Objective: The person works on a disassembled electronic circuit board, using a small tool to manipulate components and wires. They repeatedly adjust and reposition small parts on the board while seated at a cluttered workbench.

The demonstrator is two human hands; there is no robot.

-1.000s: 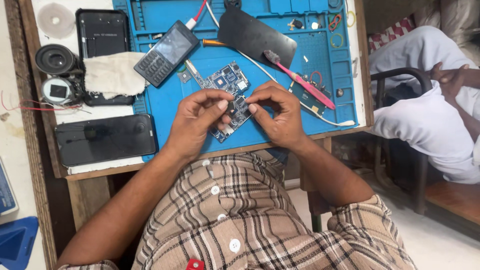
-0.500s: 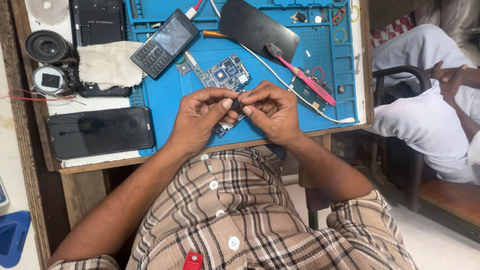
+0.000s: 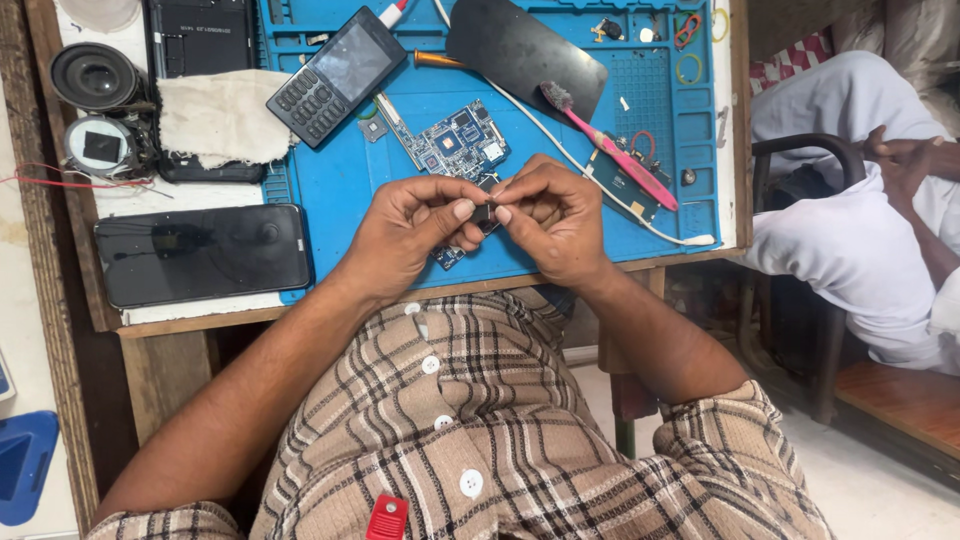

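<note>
A person in a brown checked shirt pinches a small dark component (image 3: 482,212) between the fingertips of the left hand (image 3: 410,232) and the right hand (image 3: 552,222), the fingers of both closed tight upon it, just above the near edge of a blue silicone repair mat (image 3: 330,180). A blue printed circuit board (image 3: 458,145) lies on the mat just beyond the knuckles; another piece of board shows beneath the left hand, largely hidden by it. Farther back rest a black keypad phone (image 3: 336,75), a black oval-ended panel (image 3: 525,50) and a pink-handled brush (image 3: 610,150), its handle crossing a thin white cable (image 3: 600,185). Left of the mat, a black smartphone (image 3: 203,253) lies face up, with a folded off-white cloth (image 3: 222,118) and two round black speakers (image 3: 98,105) behind it. All sit on a wooden worktop (image 3: 190,318). To the right, another person in white clothing (image 3: 850,230) sits on a chair, hands clasped, well apart from the work.
</note>
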